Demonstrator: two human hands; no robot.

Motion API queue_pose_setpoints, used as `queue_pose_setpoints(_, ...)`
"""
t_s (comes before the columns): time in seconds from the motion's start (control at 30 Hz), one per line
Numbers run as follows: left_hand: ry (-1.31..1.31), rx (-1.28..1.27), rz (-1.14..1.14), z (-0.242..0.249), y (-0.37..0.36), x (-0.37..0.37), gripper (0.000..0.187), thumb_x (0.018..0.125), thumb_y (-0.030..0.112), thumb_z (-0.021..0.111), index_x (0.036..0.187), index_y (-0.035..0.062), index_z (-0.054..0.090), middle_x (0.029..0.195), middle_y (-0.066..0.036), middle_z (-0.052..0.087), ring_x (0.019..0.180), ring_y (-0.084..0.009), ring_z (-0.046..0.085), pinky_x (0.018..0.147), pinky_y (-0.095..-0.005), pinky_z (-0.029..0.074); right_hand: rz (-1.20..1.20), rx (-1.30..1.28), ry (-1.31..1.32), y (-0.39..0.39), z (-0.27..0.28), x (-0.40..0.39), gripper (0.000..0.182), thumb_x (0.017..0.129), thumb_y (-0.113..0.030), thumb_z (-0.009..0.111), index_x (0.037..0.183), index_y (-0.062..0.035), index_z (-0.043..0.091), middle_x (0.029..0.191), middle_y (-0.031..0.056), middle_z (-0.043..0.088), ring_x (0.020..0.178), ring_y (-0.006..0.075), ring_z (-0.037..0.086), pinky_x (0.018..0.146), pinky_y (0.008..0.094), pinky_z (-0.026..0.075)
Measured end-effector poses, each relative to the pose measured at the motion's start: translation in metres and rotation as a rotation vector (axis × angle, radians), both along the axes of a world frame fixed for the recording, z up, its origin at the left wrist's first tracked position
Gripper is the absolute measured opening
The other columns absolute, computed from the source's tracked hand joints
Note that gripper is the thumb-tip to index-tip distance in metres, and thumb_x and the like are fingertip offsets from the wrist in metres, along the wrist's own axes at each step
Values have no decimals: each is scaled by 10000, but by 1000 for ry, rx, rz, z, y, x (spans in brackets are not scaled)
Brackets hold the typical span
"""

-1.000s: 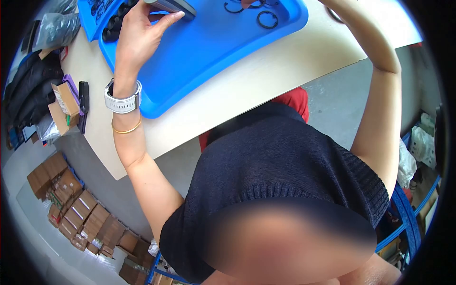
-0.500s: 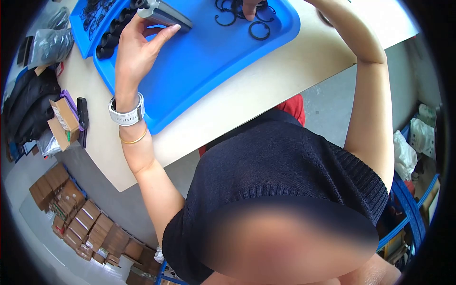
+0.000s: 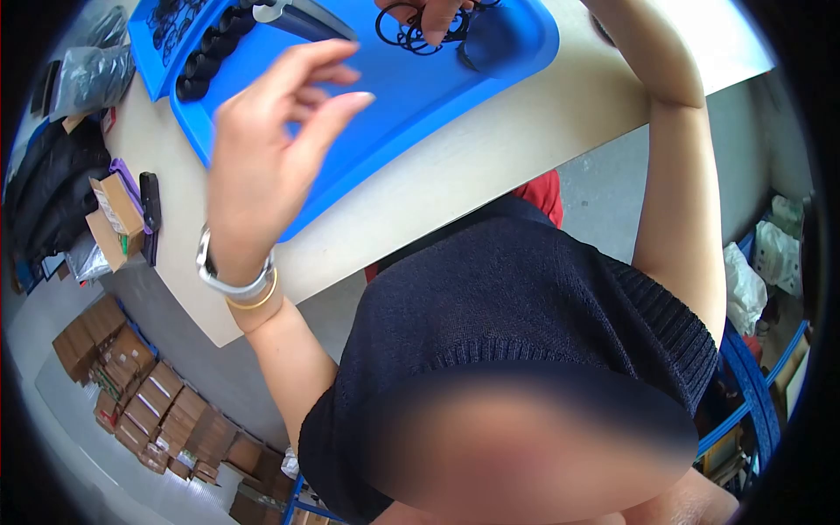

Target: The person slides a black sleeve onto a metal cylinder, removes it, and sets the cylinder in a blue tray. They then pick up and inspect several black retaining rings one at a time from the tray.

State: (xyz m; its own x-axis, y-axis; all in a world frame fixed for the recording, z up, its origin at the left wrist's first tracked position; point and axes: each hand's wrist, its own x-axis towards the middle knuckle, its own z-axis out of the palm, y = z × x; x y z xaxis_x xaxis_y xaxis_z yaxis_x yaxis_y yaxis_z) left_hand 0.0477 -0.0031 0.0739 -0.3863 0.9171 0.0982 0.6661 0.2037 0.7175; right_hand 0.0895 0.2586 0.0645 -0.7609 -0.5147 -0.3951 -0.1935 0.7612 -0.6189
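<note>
The right hand [image 3: 433, 16] pinches a bunch of black rings [image 3: 411, 33] at the far end of the blue tray [image 3: 394, 96]; the left hand [image 3: 262, 149] hovers empty, fingers loosely spread; the grey tool [image 3: 306, 17] lies unheld, so the work seems early.

cardboard boxes [image 3: 149, 402], dark jacket [image 3: 52, 188], table [image 3: 490, 149]
</note>
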Motion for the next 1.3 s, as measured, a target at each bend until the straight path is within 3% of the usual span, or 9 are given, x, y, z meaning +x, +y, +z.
queue_pose_setpoints(0.13,-169,-30,16,-38,21,-4,206,972,122,674,1132,-5,703,956,-102,762,730,-124,690,660,-259,558,115,-215,-20,-2,-6,0,234,844,-196,811,866,19,723,692,40,657,617,136,591,557,318,475)
queue_pose_setpoints(0.27,-346,-102,-68,-49,28,-19,192,1008,126,625,1105,-21,700,978,-109,774,703,-115,677,624,-255,547,121,-214,12,-2,-5,4,238,848,-192,807,866,29,718,691,43,653,616,131,589,551,308,469)
queue_pose_setpoints(0.63,-813,-242,-121,-64,26,-32,253,1049,166,555,1113,-38,688,1028,-202,760,672,-85,642,578,-195,508,-45,66,-88,0,8,7,194,866,-157,774,979,-4,736,744,48,689,623,130,630,538,282,499)
queue_pose_setpoints(0.73,-851,-228,-141,-64,25,-33,265,1050,176,553,1121,-40,687,1029,-217,756,672,-87,646,565,-191,504,25,-164,-71,15,-4,3,174,871,-139,765,988,-10,747,755,44,695,626,106,629,531,258,495)
queue_pose_setpoints(0.93,-822,-211,-155,-63,23,-34,271,1052,184,554,1124,-41,687,1028,-218,756,670,-88,645,569,-194,507,-21,-217,-157,11,-7,0,160,921,-159,743,988,-15,758,757,20,695,622,79,609,529,238,488)
queue_pose_setpoints(1.03,-810,-202,-162,-62,23,-34,271,1050,187,559,1126,-39,688,1027,-219,756,672,-89,646,573,-197,509,-10,-345,-99,16,-18,-1,166,931,-170,740,977,-11,756,750,13,689,618,78,602,535,236,489)
queue_pose_setpoints(1.17,-786,-197,-168,-63,21,-35,287,1055,196,550,1135,-45,682,1021,-225,754,666,-92,646,568,-198,513,-12,-320,-74,11,-8,2,170,929,-177,746,964,-10,755,752,13,690,619,76,602,541,236,491)
queue_pose_setpoints(1.3,-912,-180,-222,-63,21,-38,303,1066,199,522,1148,-52,671,1008,-241,750,647,-102,657,547,-194,523,18,-361,-150,15,-26,-6,182,933,-192,753,949,-12,754,757,8,695,617,64,606,536,223,491)
